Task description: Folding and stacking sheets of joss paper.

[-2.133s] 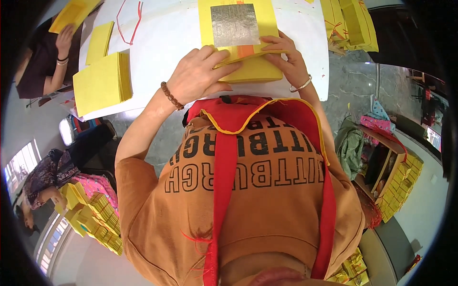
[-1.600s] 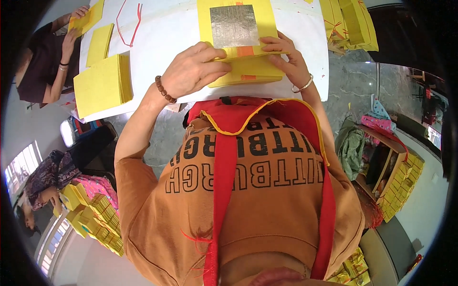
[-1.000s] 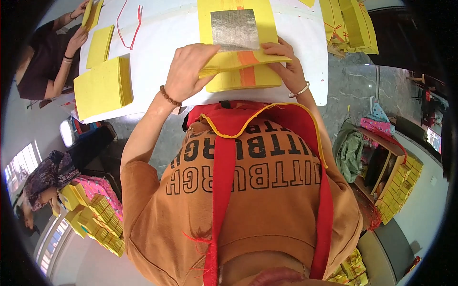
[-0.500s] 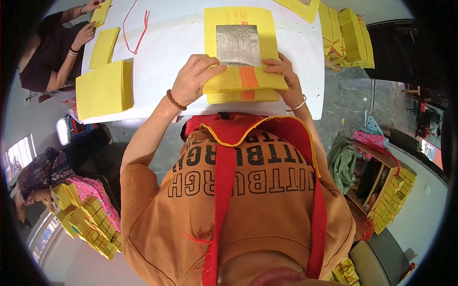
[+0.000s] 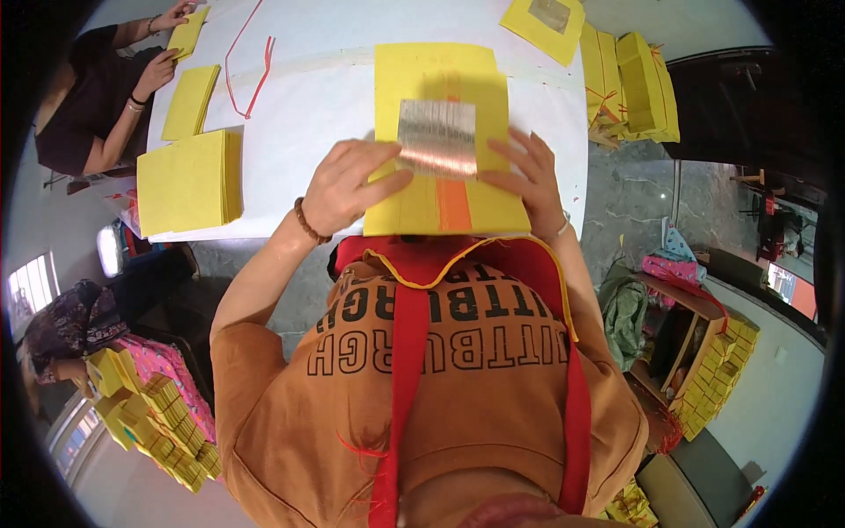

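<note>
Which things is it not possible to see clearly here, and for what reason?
Head view, hidden: whatever lies beneath the top yellow sheet, which covers it.
Head view, hidden: the palms of the left hand and right hand, behind their own backs.
Head view, cut off: the upper end of the red cord, by the picture's top edge.
Head view, too small: the yellow bundles at lower left, too crowded to count.

Crumpled green cloth (image 5: 623,327), wooden cabinet (image 5: 682,297), pink fabric (image 5: 176,380), probably a window (image 5: 33,282)

White table (image 5: 308,167): centre yellow paper stack (image 5: 422,198) at near edge; left, larger yellow stack (image 5: 187,185), smaller yellow stack (image 5: 190,104); red cord (image 5: 267,66); far right, yellow paper (image 5: 546,38).
</note>
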`<state>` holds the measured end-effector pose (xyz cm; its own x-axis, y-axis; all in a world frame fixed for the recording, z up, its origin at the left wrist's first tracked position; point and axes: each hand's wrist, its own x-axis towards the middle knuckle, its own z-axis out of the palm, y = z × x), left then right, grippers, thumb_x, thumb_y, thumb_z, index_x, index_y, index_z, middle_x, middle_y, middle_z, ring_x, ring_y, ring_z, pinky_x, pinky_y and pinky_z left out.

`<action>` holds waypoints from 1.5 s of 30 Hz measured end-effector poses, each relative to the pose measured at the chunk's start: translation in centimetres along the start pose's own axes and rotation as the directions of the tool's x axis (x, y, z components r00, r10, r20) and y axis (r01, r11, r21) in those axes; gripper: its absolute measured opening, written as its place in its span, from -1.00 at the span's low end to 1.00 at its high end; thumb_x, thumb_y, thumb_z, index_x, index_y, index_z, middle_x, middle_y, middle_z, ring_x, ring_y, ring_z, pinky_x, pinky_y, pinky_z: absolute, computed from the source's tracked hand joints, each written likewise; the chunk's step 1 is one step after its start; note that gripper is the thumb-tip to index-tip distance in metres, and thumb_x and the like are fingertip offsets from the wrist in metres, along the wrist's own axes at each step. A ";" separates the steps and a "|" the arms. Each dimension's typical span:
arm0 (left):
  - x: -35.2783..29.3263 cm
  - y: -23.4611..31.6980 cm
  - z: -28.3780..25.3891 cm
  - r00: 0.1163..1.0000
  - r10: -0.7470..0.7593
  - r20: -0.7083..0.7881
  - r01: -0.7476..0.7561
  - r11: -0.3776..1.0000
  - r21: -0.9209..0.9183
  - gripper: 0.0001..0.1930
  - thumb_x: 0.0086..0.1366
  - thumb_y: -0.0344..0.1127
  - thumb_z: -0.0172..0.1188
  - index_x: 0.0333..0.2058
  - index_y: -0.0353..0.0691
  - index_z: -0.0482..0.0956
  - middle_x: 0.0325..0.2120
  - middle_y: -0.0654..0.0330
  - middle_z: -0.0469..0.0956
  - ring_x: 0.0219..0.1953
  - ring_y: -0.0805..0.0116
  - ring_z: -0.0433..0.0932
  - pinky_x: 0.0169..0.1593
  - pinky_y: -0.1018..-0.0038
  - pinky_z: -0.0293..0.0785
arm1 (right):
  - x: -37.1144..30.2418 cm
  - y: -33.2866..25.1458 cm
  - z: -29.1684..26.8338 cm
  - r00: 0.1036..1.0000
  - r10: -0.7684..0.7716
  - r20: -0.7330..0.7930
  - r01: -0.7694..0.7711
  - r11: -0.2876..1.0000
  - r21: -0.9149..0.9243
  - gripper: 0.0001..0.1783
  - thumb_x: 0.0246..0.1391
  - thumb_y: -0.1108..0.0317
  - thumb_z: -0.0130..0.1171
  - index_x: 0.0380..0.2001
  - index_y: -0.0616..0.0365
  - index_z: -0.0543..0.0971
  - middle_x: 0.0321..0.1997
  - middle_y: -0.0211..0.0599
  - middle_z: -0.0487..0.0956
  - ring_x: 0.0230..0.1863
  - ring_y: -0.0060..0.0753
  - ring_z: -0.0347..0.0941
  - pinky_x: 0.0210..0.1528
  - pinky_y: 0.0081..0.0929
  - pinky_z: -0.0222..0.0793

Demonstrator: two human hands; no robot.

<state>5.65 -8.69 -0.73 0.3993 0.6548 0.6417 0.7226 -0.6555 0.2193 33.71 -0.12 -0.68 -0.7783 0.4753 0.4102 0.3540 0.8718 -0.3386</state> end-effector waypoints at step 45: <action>2.0 -1.6 3.0 0.306 -0.876 0.373 0.897 0.133 -0.422 -0.77 0.25 -0.23 0.08 -0.38 -0.32 0.43 -0.76 0.20 0.38 -0.72 0.53 0.29 -0.62 0.52 0.19 | 4.7 -2.5 2.0 0.641 0.768 0.002 -0.733 0.611 0.300 -0.63 0.00 0.34 0.17 -0.07 0.13 0.50 -0.46 -0.13 0.57 -0.65 -0.42 0.38 -0.53 -0.54 0.31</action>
<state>6.97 -5.20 -2.05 -0.3006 0.9148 -0.2698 0.2161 0.3408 0.9150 28.12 -0.31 0.36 -0.2278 0.9737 0.0013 0.6310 0.1487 -0.7614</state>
